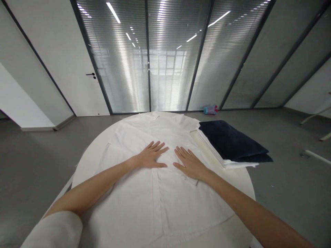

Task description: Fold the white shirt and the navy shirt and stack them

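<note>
A white shirt (139,199) lies spread over a round pale table (90,158), its collar at the far edge and its hem toward me. My left hand (152,155) rests flat on the middle of the shirt, fingers spread, holding nothing. Just to its right, my right hand (190,163) also lies palm down on the cloth with fingers apart. A small gap separates the two hands. Below my right wrist, a folded edge of the white cloth shows.
On the table's right side sits a stack of folded white cloth (227,164) with a dark blue folded cloth (230,141) on top. Beyond the table, a blue and pink basket (210,110) is on the floor by the glass wall. Metal legs stand at far right.
</note>
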Motion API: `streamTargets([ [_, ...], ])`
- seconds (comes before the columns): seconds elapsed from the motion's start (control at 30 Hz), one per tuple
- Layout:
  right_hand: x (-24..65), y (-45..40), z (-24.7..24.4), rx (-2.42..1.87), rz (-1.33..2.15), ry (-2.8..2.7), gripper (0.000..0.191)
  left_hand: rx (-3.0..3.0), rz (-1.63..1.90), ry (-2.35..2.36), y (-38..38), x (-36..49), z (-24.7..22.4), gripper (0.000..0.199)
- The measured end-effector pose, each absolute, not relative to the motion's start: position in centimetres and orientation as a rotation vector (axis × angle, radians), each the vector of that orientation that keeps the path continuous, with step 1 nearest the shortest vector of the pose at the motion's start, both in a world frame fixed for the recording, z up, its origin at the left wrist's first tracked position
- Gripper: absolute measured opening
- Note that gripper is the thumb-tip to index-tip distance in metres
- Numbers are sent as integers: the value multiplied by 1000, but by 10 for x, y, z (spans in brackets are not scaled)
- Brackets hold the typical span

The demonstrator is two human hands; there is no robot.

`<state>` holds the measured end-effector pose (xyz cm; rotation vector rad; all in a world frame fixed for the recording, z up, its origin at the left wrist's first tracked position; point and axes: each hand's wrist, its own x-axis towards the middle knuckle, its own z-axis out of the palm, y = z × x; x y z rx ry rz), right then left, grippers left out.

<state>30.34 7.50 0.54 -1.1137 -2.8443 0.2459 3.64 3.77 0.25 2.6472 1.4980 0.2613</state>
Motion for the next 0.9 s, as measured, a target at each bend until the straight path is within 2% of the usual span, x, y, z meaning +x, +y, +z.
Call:
streamTargets([
  [0.17,303,77,2,-1092,230,-2834,77,2656,300,1581,51,10,20,77],
  [0.27,305,78,3,-1084,224,-2860,78,2468,372,2030,66,-50,31,66],
  [0.37,307,80,6,-1074,258,-2891,78,2131,199,2413,69,-118,25,70],
  [0.53,307,81,5,-1040,256,-2874,74,1917,48,2441,59,-171,1,76],
  [0.77,292,84,23,-931,290,-2915,72,2033,-24,2451,51,-199,-2,67],
  [0.9,257,110,46,-962,538,-2755,49,2029,-32,2499,44,-219,11,57],
])
